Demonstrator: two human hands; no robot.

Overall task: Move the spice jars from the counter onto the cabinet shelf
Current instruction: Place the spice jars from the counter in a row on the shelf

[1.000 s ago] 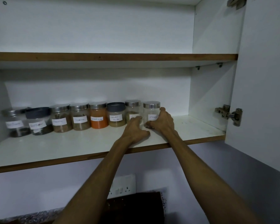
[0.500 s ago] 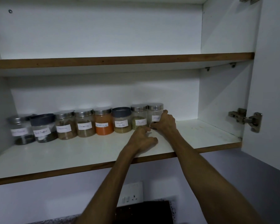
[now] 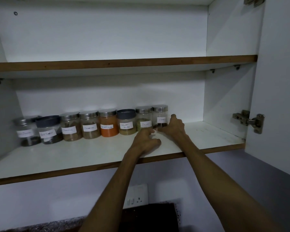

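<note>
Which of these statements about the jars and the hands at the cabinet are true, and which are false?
1. Eight jars stand in a row on the lower shelf. True.
2. The right hand touches the cloves jar. True.
3. The orange-filled jar stands at the row's right end. False: it is mid-row; the cloves jar ends it.
4. The left hand lifts a jar. False: it holds nothing.
5. The upper shelf holds jars. False: none is visible there.
</note>
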